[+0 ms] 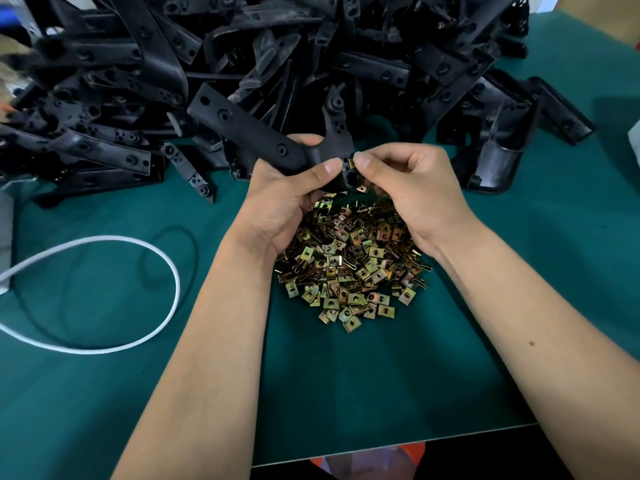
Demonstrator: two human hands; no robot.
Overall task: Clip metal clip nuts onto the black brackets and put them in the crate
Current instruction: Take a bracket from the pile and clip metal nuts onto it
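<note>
Head view:
Left hand [287, 195]: fingers curled round a black bracket [249, 136], held above the clip nut pile [349, 265].
Right hand [412, 192]: thumb and forefinger pinch a clip nut [350, 163] against the bracket's end.
Bracket heap [277, 57]: behind, on the green mat [346, 382].
White cable [138, 244]: looped at left.

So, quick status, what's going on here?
Left hand grips bracket. Right hand pinches clip nut at bracket's end. Nothing blocking.

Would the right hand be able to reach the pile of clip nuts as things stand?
Probably yes: the right hand hovers just above the pile of clip nuts with nothing between, though it pinches a clip nut now.
</note>
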